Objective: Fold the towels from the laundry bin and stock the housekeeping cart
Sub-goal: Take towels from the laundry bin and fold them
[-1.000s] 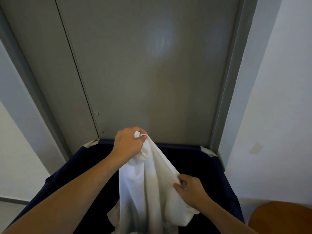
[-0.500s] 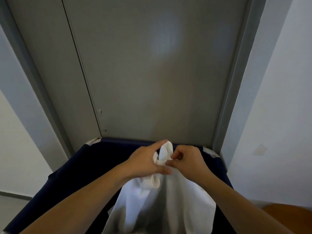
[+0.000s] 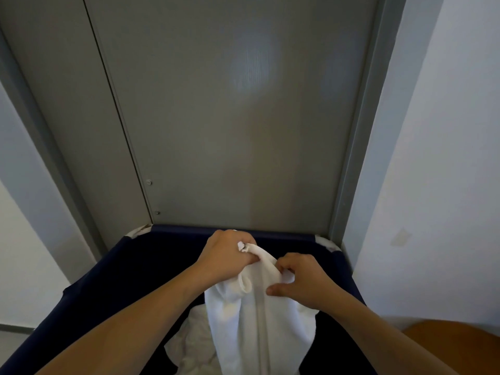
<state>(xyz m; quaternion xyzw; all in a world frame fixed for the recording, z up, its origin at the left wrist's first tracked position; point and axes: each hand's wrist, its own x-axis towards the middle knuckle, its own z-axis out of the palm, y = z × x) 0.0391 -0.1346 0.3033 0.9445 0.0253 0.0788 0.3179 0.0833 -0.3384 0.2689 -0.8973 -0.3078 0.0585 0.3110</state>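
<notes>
Both hands hold a white towel (image 3: 259,320) up over the navy laundry bin (image 3: 113,277), near its far edge. Left hand (image 3: 227,255) fisted round the bunched top corner; right hand (image 3: 303,280) pinches the edge just beside it, fingers curled. Towel hangs long w/ soft vertical folds, hem rolled. More white towels (image 3: 194,339) crumpled in bin's bottom.

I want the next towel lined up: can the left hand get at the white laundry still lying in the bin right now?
Probably not yet. The left hand grips the top of the lifted towel, which hangs over the white pile in the navy bin. The right hand pinches the same towel.
</notes>
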